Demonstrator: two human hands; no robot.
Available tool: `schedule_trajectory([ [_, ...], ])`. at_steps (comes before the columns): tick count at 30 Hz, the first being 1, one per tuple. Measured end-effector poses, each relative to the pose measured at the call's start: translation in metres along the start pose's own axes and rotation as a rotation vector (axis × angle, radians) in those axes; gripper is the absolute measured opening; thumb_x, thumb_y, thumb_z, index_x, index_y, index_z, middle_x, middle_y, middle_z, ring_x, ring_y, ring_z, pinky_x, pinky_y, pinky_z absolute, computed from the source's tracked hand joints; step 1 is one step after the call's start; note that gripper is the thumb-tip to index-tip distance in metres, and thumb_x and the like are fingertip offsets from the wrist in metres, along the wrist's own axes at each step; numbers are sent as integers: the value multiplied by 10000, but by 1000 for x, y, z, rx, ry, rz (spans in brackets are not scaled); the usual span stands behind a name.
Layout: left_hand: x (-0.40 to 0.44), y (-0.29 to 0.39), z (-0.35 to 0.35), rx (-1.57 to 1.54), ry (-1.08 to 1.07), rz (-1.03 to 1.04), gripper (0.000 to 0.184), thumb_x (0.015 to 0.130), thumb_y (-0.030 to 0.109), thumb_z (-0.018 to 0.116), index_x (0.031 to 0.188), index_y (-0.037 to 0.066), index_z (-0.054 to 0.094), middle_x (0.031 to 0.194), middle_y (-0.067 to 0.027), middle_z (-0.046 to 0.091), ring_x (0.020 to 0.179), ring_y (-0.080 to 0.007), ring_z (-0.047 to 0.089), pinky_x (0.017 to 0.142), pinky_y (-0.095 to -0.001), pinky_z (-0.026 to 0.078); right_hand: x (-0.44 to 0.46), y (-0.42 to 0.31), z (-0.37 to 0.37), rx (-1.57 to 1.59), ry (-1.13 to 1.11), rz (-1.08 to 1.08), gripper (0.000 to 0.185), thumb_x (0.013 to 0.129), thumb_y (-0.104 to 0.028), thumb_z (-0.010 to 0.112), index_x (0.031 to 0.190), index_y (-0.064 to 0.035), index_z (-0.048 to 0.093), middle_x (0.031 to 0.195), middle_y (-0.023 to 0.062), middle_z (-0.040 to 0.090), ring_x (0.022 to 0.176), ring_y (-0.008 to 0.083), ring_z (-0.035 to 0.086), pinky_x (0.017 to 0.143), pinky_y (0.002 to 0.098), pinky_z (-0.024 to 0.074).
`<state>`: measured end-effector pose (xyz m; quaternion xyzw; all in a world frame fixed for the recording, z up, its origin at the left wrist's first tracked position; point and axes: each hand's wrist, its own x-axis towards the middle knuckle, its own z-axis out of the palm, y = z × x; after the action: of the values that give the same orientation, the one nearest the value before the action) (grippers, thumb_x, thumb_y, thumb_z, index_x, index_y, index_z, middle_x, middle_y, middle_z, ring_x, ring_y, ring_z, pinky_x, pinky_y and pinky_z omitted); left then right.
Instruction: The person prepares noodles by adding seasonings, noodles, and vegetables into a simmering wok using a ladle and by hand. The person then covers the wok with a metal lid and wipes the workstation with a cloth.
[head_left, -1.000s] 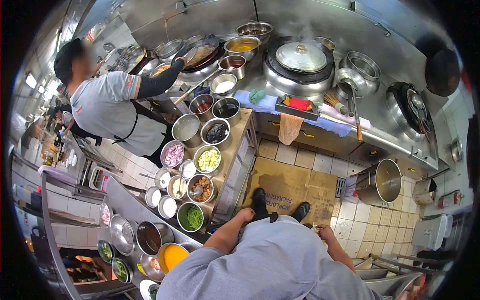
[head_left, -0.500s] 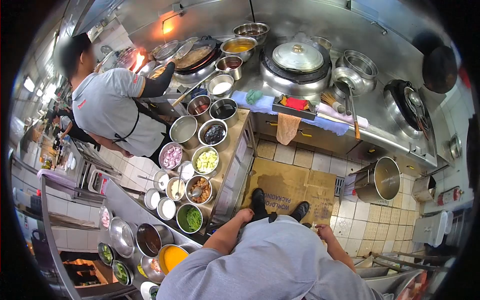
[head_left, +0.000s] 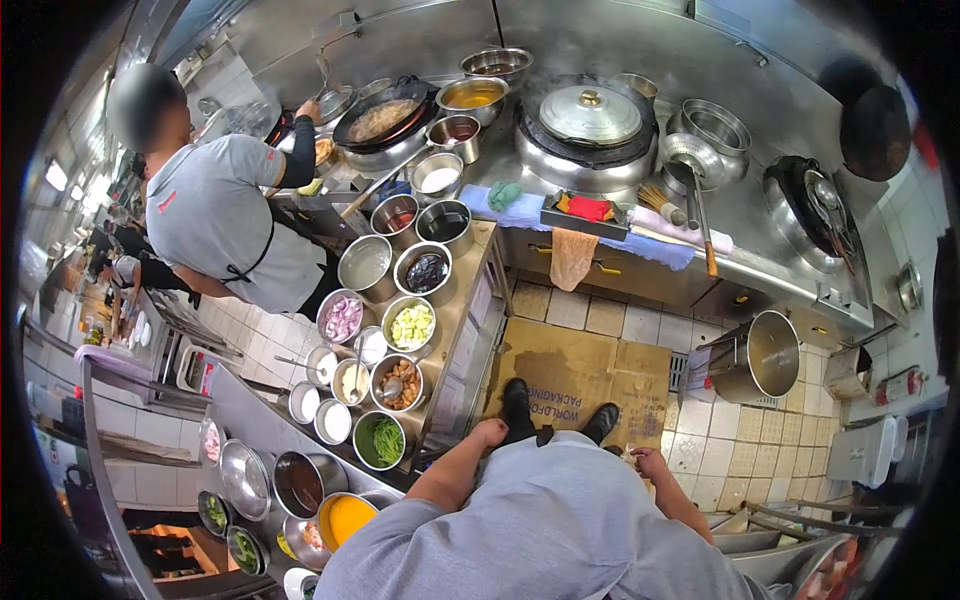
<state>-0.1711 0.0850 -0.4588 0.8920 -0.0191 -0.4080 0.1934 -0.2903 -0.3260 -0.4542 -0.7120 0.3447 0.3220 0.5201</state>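
My left hand [head_left: 489,433] hangs beside my body, its fingers curled in and nothing visible in them. The nearest thing to it is a metal pot of chopped greens [head_left: 380,441] on the counter to its left. On the other side my right hand [head_left: 651,463] is closed in front of my waist. Something small and pale shows at its fingertips, too small to make out. Both hands are above the floor, where a flattened cardboard sheet [head_left: 570,360] lies under my black shoes [head_left: 602,421].
A co-worker [head_left: 215,205] stands at the left wok [head_left: 385,118]. Several ingredient pots fill the counter [head_left: 462,330]. Ahead are a lidded wok [head_left: 590,115] and a stove edge with towels [head_left: 655,245]. A tall metal pot [head_left: 772,355] stands at the right.
The co-worker's arm has drawn back and up from the left wok, and a ladle is now raised behind it. The flame there no longer shows. My hands have stayed put.
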Motion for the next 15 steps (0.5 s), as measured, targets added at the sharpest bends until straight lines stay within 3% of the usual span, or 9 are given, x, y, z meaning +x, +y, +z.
schedule_trajectory([
  [15,2,-2,-1,-35,-1,25,306,756,274,482,984,112,607,1017,-118,590,950,-273,558,826,-357,436,4,1,-1,-7,-14,-15,290,747,-20,443,967,-79,621,587,63,541,480,143,510,392,254,377],
])
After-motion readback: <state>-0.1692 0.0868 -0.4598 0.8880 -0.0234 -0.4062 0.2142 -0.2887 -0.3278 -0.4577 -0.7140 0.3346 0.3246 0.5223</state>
